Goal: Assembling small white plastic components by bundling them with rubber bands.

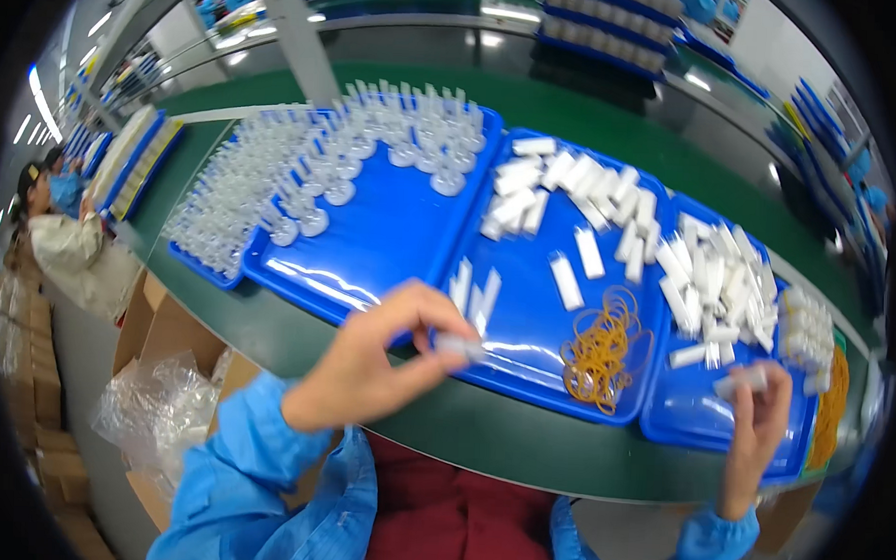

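Observation:
My left hand (371, 361) pinches a small clear tube (460, 347) between thumb and fingers, over the near edge of the middle blue tray (526, 312). My right hand (759, 419) holds a white tube (741, 381) above the right blue tray (690, 417). A loose heap of tan rubber bands (600, 350) lies on the middle tray between my hands. White tubes (570, 190) are scattered across the middle tray, and several more white tubes (719, 280) are piled on the right tray.
The left blue tray (370, 248) carries several clear upright bottles (324, 167) along its far side. The trays sit on a green bench (463, 429). Cardboard boxes with plastic bags (158, 398) stand at lower left. Another person (60, 237) sits at far left.

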`<state>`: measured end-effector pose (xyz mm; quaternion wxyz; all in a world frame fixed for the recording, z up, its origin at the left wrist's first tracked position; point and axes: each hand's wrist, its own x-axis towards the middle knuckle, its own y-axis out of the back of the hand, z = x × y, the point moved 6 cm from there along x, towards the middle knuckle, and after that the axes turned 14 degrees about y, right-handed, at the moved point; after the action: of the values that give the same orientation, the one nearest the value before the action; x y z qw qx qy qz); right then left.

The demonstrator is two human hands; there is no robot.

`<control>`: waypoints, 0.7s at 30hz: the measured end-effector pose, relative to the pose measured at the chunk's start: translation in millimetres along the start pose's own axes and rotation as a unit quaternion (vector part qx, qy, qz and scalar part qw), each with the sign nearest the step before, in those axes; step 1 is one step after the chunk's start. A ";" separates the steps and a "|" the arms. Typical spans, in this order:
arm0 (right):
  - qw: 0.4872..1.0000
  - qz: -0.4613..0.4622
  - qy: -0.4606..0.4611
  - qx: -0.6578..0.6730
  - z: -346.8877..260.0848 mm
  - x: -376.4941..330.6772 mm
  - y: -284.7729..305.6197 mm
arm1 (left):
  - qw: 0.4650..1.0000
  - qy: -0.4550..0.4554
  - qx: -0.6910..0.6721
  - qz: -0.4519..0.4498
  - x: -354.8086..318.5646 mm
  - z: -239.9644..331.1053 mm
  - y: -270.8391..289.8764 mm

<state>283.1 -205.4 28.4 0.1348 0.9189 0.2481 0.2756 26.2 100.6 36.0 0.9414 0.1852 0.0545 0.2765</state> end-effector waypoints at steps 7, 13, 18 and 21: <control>0.900 -0.053 -0.172 0.397 -36.0 -21.7 -139.9 | 0.979 -0.040 -0.168 -0.110 -34.3 4.0 -80.0; 0.912 -0.033 -0.158 0.378 -31.9 -31.3 -135.3 | 0.982 -0.049 -0.157 -0.094 -39.1 1.6 -83.2; 0.924 -0.011 -0.146 0.355 -29.6 -33.2 -133.5 | 0.984 -0.027 -0.159 -0.079 -40.6 0.7 -84.1; 0.918 -0.010 -0.144 0.369 -25.3 -33.2 -134.0 | 0.983 -0.022 -0.163 -0.076 -40.6 -0.5 -85.8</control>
<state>193.4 -107.6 -17.2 -0.1767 0.9307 0.3190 0.0283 34.8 12.0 3.1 0.9783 0.0308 0.0017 0.2048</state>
